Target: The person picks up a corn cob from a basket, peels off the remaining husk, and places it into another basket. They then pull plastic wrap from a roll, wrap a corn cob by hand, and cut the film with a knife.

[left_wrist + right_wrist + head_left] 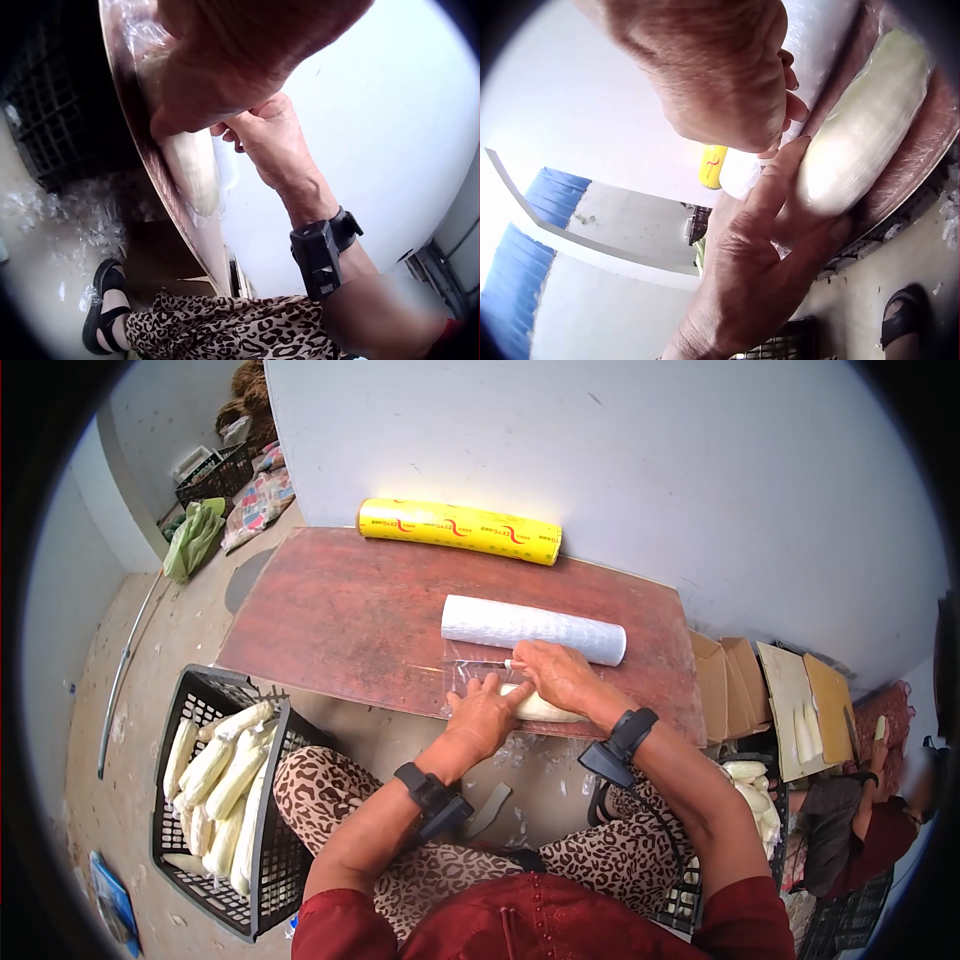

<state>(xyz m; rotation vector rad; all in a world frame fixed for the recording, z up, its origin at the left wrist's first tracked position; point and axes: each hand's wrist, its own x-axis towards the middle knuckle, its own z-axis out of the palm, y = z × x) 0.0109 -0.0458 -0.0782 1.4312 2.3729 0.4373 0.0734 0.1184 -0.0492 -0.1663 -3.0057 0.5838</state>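
An ear of corn in pale husk, with clear film over it, lies near the front edge of the reddish-brown table. My left hand presses on the clear film with spread fingers, its thumb and index finger at one end of the corn in the right wrist view. My right hand grips a small thin-bladed knife, blade pointing left over the film. Just behind the hands lies a white roll of plastic film. The right hand's curled fingers hide most of the knife's handle.
A yellow-labelled roll lies along the table's back edge by the wall. At the left stands a black crate of husked corn ears. Cardboard boxes, more corn and another person are on the right.
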